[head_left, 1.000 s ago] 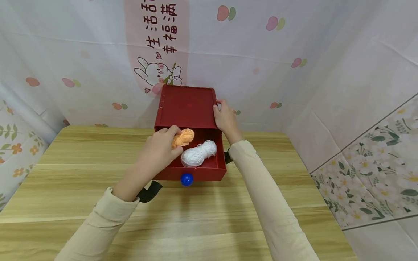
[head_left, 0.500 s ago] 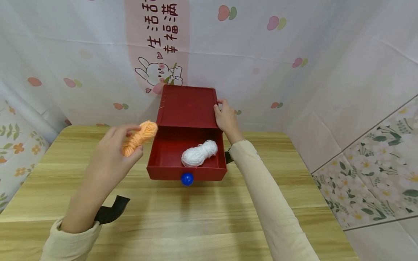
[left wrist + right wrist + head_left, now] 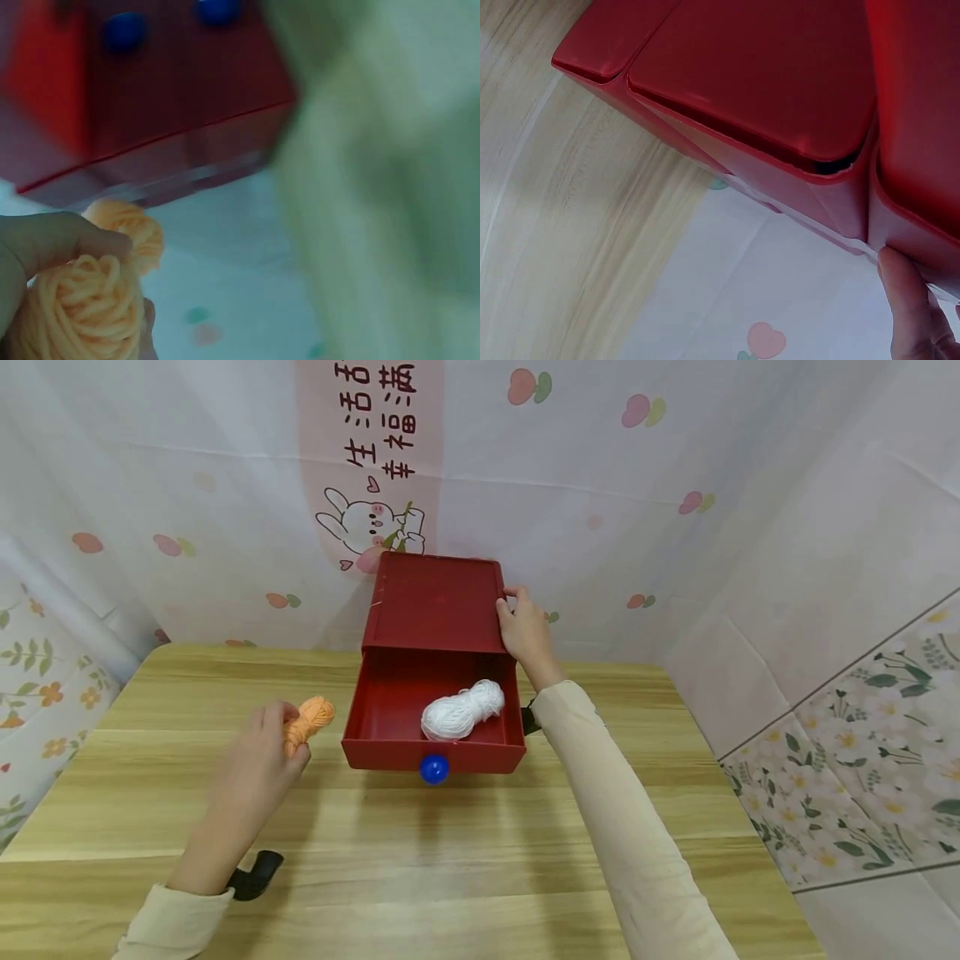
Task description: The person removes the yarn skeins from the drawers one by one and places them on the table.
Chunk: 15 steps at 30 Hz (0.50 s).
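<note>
My left hand (image 3: 258,768) grips a small skein of orange yarn (image 3: 310,721) over the table, left of the red drawer cabinet (image 3: 438,603). In the left wrist view, the thumb (image 3: 67,236) lies across the skein's narrow waist. The cabinet's top drawer (image 3: 390,706) is pulled out, and a skein of white yarn (image 3: 461,710) lies in its right half. A round blue knob (image 3: 434,769) sits on the drawer front. At the cabinet's right side, my right hand (image 3: 527,631) holds the edge near the back, its far fingers partly hidden.
The cabinet stands at the back of a wooden table (image 3: 420,877), against a white printed curtain (image 3: 585,527). In the left wrist view, two blue knobs (image 3: 124,32) show on its front. Black straps (image 3: 257,875) hang at both wrists.
My left hand has lifted the orange yarn out of the drawer, carried it left and then lowered it toward the table. The white yarn and my right hand stay in place.
</note>
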Each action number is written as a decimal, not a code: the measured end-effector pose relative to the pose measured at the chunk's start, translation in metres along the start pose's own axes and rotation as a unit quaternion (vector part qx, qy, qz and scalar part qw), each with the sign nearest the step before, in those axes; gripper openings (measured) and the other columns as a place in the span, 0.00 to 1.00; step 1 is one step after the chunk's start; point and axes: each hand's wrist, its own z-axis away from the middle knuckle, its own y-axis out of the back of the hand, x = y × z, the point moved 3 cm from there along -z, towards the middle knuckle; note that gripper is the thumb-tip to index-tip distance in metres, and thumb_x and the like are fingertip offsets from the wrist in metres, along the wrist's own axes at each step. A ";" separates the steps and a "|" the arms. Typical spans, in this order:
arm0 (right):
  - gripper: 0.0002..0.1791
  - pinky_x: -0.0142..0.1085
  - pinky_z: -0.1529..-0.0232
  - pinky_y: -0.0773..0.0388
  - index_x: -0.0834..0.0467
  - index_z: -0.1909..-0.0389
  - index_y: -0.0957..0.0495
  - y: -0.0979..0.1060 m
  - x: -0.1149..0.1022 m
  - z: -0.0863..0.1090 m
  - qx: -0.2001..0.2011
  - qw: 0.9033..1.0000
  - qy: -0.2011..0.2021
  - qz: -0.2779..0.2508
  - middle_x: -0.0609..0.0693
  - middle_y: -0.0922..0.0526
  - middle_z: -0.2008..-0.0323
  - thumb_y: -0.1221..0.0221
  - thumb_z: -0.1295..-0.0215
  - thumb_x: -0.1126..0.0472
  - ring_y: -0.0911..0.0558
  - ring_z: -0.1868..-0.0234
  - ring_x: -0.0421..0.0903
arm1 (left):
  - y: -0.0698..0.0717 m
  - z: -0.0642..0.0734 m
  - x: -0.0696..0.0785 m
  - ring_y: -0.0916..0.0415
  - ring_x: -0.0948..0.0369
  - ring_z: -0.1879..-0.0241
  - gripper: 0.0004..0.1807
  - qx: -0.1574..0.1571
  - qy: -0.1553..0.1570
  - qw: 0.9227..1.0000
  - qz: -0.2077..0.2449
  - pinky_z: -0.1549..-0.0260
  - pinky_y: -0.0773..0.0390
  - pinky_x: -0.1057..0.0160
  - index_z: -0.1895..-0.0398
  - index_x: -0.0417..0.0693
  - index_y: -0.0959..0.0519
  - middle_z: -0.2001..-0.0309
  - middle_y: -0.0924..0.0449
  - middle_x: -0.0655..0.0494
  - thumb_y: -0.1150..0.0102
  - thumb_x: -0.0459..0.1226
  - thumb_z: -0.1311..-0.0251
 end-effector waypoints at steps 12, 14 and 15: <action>0.24 0.44 0.50 0.27 0.53 0.34 0.41 0.000 0.000 0.000 -0.001 1.000 -0.001 -0.007 0.58 0.23 0.51 0.59 0.27 0.50 0.23 0.53 0.52 | -0.064 0.006 -0.034 0.33 0.41 0.65 0.10 -0.067 0.044 0.995 -0.051 0.88 0.38 0.61 0.67 0.43 0.36 0.58 0.35 0.37 0.43 0.29 0.45; 0.24 0.45 0.50 0.27 0.53 0.34 0.41 0.000 0.000 0.001 0.001 1.000 0.000 -0.007 0.58 0.23 0.52 0.59 0.27 0.50 0.23 0.53 0.52 | -0.069 0.007 -0.034 0.34 0.43 0.67 0.09 -0.060 0.035 0.996 -0.053 0.87 0.36 0.61 0.68 0.42 0.34 0.59 0.35 0.38 0.43 0.28 0.47; 0.24 0.45 0.50 0.27 0.53 0.34 0.41 0.001 0.000 0.001 0.002 1.000 0.000 -0.008 0.58 0.22 0.52 0.59 0.27 0.50 0.23 0.53 0.52 | -0.071 0.007 -0.033 0.34 0.43 0.68 0.08 -0.054 0.027 0.997 -0.057 0.85 0.35 0.59 0.69 0.41 0.32 0.60 0.35 0.37 0.44 0.27 0.48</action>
